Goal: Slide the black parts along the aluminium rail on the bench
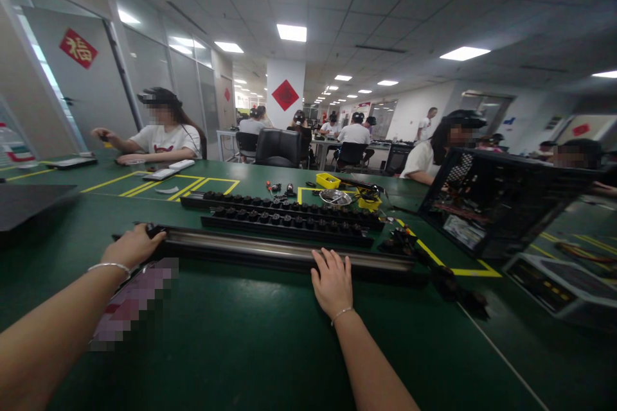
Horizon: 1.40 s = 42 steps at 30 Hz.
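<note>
A long black metal channel point(250, 248), open at the top with a shiny inside, lies across the green table in front of me. At its left end my left hand point(135, 248) has its fingers closed round a small black part point(155, 230), whose exact kind is hard to make out. My right hand point(333, 282) rests with outstretched fingers on the channel's near edge, right of its middle. Just beyond lie two similar black strips, a nearer one point(289, 223) and a farther one point(270, 204), each lined with round black socket-like pieces.
Behind the strips are a yellow bin point(328, 180), a metal dish point(336, 197) and a red-handled tool point(268, 186). An open computer case point(501, 199) and a grey boxy unit point(554, 286) stand at right. A pixelated flat item point(135, 305) lies below my left wrist. Co-workers sit across the table.
</note>
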Each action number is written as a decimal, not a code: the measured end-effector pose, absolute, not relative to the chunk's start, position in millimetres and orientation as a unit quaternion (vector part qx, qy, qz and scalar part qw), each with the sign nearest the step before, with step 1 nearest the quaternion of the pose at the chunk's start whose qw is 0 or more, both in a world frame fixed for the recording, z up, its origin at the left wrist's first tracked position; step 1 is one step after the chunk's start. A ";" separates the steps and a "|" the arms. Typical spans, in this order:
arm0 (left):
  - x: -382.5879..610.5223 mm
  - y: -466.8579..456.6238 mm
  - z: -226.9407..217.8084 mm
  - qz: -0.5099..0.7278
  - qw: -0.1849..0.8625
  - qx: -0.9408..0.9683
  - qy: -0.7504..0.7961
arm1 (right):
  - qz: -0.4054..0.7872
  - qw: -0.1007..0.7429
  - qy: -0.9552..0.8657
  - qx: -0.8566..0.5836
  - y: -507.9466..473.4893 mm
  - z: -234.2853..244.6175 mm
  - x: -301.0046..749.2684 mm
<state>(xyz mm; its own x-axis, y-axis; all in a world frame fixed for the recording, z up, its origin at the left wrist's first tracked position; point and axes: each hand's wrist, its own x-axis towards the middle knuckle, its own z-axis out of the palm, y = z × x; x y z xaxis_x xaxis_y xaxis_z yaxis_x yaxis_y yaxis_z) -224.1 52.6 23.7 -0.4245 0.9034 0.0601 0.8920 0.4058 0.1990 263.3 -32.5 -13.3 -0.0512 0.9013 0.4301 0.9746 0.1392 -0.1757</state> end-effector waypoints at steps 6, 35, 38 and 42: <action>-210.6 46.5 32.1 0.070 0.027 0.541 0.838 | -0.079 0.231 -0.722 -0.648 -33.2 -13.4 263.5; -203.4 48.9 26.7 0.061 0.062 0.553 0.829 | -0.074 0.221 -0.725 -0.648 -33.6 -10.6 263.7; -198.1 45.7 29.0 0.049 0.058 0.555 0.829 | -0.077 0.216 -0.725 -0.649 -33.7 -10.1 263.8; -191.0 41.6 28.1 0.046 0.010 0.577 0.816 | -0.076 0.220 -0.725 -0.648 -33.3 -11.1 264.2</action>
<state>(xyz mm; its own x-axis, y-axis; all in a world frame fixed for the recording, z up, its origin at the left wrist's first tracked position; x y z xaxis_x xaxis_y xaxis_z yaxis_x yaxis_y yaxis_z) -191.0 41.6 28.1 -0.3349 0.9415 0.0369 0.9397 0.3309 0.0863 264.2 -33.3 -11.1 -0.0635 0.9067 0.4169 0.9734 0.1484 -0.1744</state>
